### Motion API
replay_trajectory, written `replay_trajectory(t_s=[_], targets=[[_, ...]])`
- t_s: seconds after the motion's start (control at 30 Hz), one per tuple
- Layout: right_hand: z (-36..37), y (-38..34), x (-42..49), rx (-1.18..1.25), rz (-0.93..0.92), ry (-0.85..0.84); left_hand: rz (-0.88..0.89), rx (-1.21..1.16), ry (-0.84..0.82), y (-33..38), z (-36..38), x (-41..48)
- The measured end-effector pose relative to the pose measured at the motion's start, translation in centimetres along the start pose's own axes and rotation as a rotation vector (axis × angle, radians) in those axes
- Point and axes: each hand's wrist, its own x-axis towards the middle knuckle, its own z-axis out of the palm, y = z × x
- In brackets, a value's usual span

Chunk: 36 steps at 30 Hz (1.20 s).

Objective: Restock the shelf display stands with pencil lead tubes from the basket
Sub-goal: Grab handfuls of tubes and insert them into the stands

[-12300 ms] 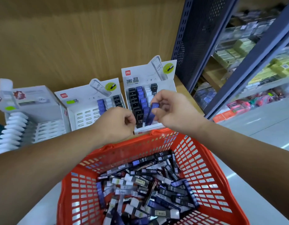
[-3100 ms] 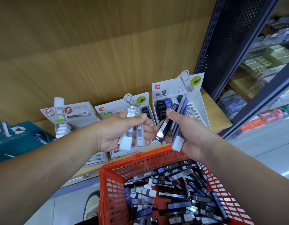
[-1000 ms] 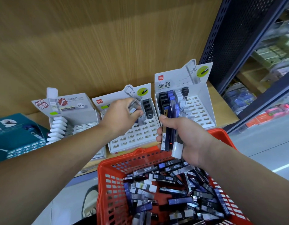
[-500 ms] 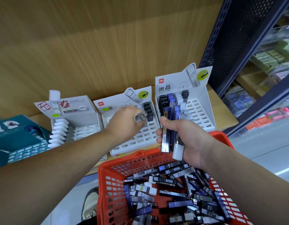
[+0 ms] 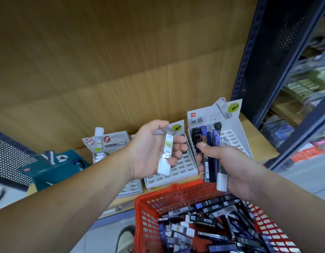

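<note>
My left hand (image 5: 148, 152) is turned palm up and holds one clear lead tube with a white cap (image 5: 165, 154) above the middle display stand (image 5: 176, 172). My right hand (image 5: 229, 167) grips a bundle of several tubes (image 5: 212, 157), black, blue and one white-capped, just in front of the right display stand (image 5: 236, 132), which has black and blue tubes in its back rows. The left display stand (image 5: 106, 143) holds white-capped tubes. Below sits the red basket (image 5: 148, 207), full of loose tubes.
A teal box (image 5: 54, 167) lies on the wooden shelf left of the stands. A dark blue perforated shelf upright (image 5: 264, 57) rises at the right, with stocked shelves behind it. A shoe (image 5: 125, 240) shows on the floor beside the basket.
My left hand has drawn back from the middle stand and turned palm up, now showing a white-capped tube. My right hand keeps its bundle, nearly still.
</note>
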Motion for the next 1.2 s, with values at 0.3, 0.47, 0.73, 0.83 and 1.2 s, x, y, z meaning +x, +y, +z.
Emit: replay_trajectory(t_s=[0.3,0.47,0.73,0.83,1.2], targets=[[0.6,-0.5,-1.6,-0.005,-0.048,-0.087,0.089,-0.030,0.044,-1.2,1.4,-1.7],[0.3,-0.1,-1.3,-0.020,-0.037,-0.134,0.138,-0.030,0.073,-1.5,0.2,-1.6],[0.2,0.4,-0.4,-0.049,-0.015,-0.154,0.128,0.307,0.240,-2.2,-1.2,-0.3],[0.4,0.6,-0.1,-0.058,-0.023,-0.107,0.110,0.400,0.214,-2.8,-0.6,-0.2],[6.2,2.8,1.5,-0.186,-0.022,-0.166,0.146,0.445,0.293,-3.2,-5.8,-6.4]])
